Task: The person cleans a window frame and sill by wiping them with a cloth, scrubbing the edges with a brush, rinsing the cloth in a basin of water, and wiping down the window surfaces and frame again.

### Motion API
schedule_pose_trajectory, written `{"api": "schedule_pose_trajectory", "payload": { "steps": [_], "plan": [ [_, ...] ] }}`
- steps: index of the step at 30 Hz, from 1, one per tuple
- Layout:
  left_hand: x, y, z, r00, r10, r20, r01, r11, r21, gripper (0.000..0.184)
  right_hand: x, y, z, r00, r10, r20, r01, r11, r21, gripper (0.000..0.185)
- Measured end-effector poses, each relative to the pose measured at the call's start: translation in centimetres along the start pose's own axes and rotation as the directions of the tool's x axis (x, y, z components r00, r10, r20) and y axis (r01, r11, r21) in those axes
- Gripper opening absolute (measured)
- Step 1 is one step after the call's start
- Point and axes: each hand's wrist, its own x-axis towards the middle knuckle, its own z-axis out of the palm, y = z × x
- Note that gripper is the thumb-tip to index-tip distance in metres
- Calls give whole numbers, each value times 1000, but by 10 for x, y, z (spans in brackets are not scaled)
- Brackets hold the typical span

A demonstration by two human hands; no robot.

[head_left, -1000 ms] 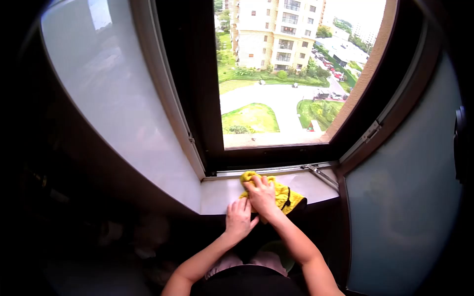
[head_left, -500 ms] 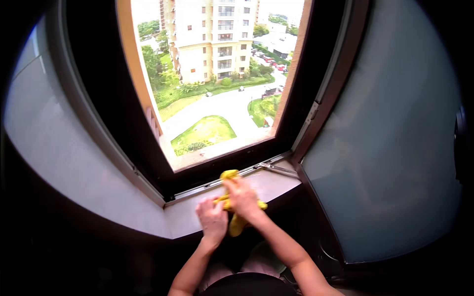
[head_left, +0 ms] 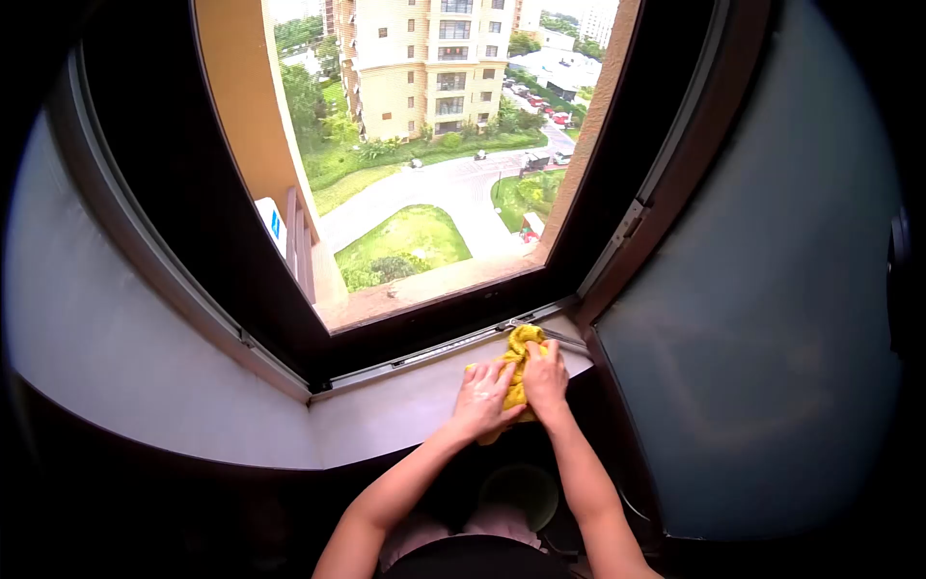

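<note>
A yellow cloth (head_left: 517, 375) lies bunched on the right part of the pale window sill (head_left: 371, 420), close to the metal window track (head_left: 424, 360). My right hand (head_left: 546, 376) grips its upper right side with bent fingers. Against its left side rests my left hand (head_left: 482, 398), with the fingers over the cloth's edge and slightly apart. One end of the cloth hangs toward the sill's front edge. The metal stay arm (head_left: 564, 338) is just behind and right of the cloth, partly hidden by it.
A dark-framed window (head_left: 439, 326) stands behind the sill, with a building and lawns outside. On the right is an opened frosted pane (head_left: 743, 318) with a brown frame. A white wall panel (head_left: 145, 338) curves along the left. Below, a round greenish object (head_left: 521, 492) shows dimly.
Both hands have moved right along the sill with the cloth, toward the stay arm. My left hand has come down onto the cloth's left side. The view has turned since the first frame.
</note>
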Motion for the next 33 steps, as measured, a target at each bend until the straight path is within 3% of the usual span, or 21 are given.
{"api": "schedule_pose_trajectory", "payload": {
  "steps": [1, 3, 5, 6, 9, 11, 13, 15, 19, 21, 23, 25, 26, 27, 29, 31, 33],
  "plan": [
    [8, 5, -2, 998, -2, 55, 4, 999, -49, 73, 4, 1, -7, 1000, 29, -11, -29, 1000, 9, 25],
    [9, 4, -15, 994, -33, 105, 43, 995, -93, 68, 21, -7, -24, 991, 39, 127, -50, 995, 87, 22],
    [3, -5, -34, 982, -114, 152, 144, 968, -205, 57, 36, -40, -44, 986, -165, 36, 139, 914, 381, 21],
    [-9, -5, -61, 993, -117, -23, 113, 983, -145, 54, 43, -64, -52, 975, -224, 12, 195, 873, 446, 22],
    [-38, -13, -155, 916, -347, -203, 296, 923, -246, 47, 67, -125, -72, 933, -361, 0, 253, 655, 712, 22],
    [-62, -36, -189, 875, -429, -226, 290, 837, -464, 44, 75, -142, -62, 919, -376, 117, 150, 607, 780, 20],
    [-82, -48, -205, 837, -517, -182, 395, 799, -453, 27, 72, -151, -64, 902, -426, 65, 255, 650, 715, 19],
    [-93, -52, -208, 860, -425, -280, 391, 904, -172, 21, 67, -145, -61, 897, -429, 107, 226, 653, 723, 19],
    [-83, -54, -200, 820, -365, -441, 345, 930, -130, 19, 70, -134, -64, 917, -344, 203, 73, 644, 762, 20],
    [-70, -50, -197, 712, -416, -566, 321, 909, -265, 12, 73, -135, -83, 900, -240, 363, -216, 479, 851, 26],
    [-69, -45, -193, 696, -593, -404, 382, 783, -491, 10, 72, -144, -98, 882, -223, 415, -397, 126, 909, 30],
    [-83, -52, -182, 825, -565, 4, 440, 637, -633, 19, 76, -129, -79, 864, -222, 452, -416, 194, 889, 23],
    [-89, -50, -179, 836, -507, 210, 485, 504, -715, 23, 76, -122, -73, 851, -230, 472, -398, 303, 866, 18],
    [-88, -49, -173, 886, -462, 41, 329, 564, -757, 22, 74, -120, -65, 860, -214, 464, -354, 406, 843, 14],
    [-90, -54, -173, 721, -686, -99, 521, 630, -575, 22, 73, -129, -46, 915, -195, 353, -224, 481, 847, 12],
    [-84, -64, -176, 595, -674, -437, 506, 737, -448, 20, 69, -156, -46, 929, -236, 284, -211, 292, 933, 14],
    [-73, -58, -182, 528, -398, -750, 569, 822, -35, 31, 61, -169, -20, 921, -389, 38, 279, 722, 634, 22]
  ]
}}
